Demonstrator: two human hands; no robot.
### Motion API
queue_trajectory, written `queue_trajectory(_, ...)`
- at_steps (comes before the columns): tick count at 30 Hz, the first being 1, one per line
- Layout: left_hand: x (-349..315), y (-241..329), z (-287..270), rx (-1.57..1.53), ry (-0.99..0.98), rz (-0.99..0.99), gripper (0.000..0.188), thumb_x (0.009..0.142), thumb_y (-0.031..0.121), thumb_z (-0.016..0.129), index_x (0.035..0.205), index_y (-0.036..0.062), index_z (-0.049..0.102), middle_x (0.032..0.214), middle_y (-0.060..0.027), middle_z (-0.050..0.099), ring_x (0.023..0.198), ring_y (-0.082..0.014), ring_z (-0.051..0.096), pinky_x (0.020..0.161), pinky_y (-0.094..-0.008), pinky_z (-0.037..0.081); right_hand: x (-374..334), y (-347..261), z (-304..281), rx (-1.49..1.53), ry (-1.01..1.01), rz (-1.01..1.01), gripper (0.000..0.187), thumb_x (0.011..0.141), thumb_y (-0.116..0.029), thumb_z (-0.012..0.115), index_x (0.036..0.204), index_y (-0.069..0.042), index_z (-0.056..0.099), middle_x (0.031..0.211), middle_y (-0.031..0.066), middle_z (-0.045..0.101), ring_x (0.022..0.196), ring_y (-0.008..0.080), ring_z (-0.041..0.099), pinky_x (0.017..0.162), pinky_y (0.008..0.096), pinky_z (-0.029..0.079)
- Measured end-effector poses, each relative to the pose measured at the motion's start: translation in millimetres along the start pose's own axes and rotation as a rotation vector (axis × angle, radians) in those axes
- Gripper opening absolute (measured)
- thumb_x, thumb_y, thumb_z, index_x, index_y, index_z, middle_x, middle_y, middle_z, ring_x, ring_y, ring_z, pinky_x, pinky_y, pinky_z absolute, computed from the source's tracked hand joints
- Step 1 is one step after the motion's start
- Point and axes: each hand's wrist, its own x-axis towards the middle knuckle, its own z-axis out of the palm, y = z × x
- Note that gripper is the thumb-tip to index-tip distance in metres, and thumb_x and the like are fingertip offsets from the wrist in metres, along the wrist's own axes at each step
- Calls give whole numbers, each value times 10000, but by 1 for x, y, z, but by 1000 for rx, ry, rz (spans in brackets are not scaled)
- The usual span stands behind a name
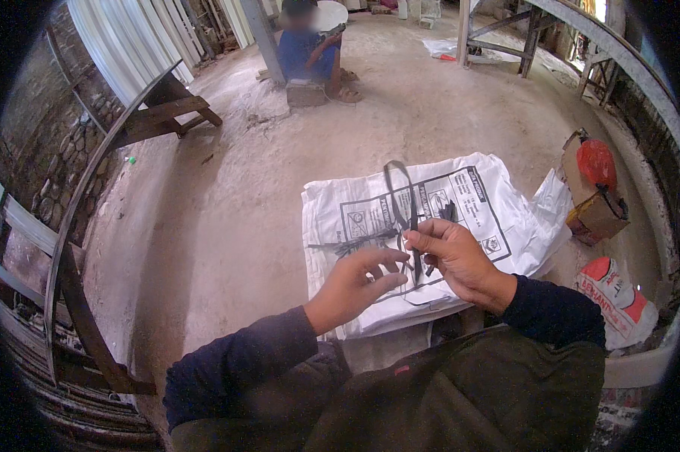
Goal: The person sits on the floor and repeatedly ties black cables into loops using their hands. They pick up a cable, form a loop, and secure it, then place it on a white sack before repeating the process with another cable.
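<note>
A thin black strap [414, 207], bent into a long narrow loop, stands up from my right hand [464, 260]. That hand is closed, pinching the strap between thumb and fingertips, with its lower end hanging below. My left hand [359, 285] is just left of it, thumb and fingers apart, fingertips close to the strap's lower part. Both hands are above a flat pile of white woven sacks [321, 207] with black print. More black strips [355, 243] lie on the sacks to the left, and a small dark bundle [448, 211] lies beyond my right hand.
At right stand a cardboard box [607, 218] with a red plastic bag [597, 162] and a red-and-white sack [619, 305]. A wooden bench [167, 109] is at left. Another person [306, 56] sits on a block at the far side. A wooden table [532, 38] stands far right.
</note>
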Motion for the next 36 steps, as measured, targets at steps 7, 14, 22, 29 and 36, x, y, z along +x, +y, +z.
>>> queue_trajectory(7, 3, 7, 4, -201, 1, -268, 246, 789, 240, 608, 906, 24, 601, 708, 1, 547, 622, -57, 480, 503, -194, 406, 3, 11, 4, -121, 5, -144, 136, 776, -119, 618, 853, -19, 567, 793, 29, 578, 732, 79, 520, 675, 206, 410)
queue_trajectory(14, 3, -1, 10, -369, -3, -351, 211, 787, 236, 599, 854, 37, 583, 700, 11, 535, 626, -42, 470, 475, -179, 381, 5, 23, 2, -280, -9, -256, 238, 780, -101, 604, 976, -11, 504, 860, 48, 579, 767, 90, 532, 697, 223, 431)
queue_trajectory(22, 7, -6, -9, -559, 65, -483, 243, 793, 309, 590, 830, 72, 550, 740, 29, 489, 671, -56, 431, 541, -184, 340, 5, 19, 1, -636, -21, -584, 228, 779, -46, 557, 1002, -36, 509, 847, 26, 529, 819, 146, 520, 771, 273, 409)
queue_trajectory(29, 6, -10, -14, -688, 37, -474, 217, 805, 306, 582, 835, 94, 540, 753, 42, 471, 686, -47, 419, 554, -188, 335, -1, 11, 3, -946, -130, -789, 149, 702, -39, 612, 846, -78, 621, 799, 59, 569, 787, 219, 540, 708, 305, 388)
queue_trajectory(36, 6, -3, -12, -671, 15, -477, 166, 801, 246, 589, 815, 97, 517, 772, 25, 506, 685, -48, 452, 542, -185, 347, 0, 12, 1, -979, -156, -863, 122, 688, -70, 643, 809, -85, 635, 780, 50, 577, 766, 198, 542, 674, 297, 389)
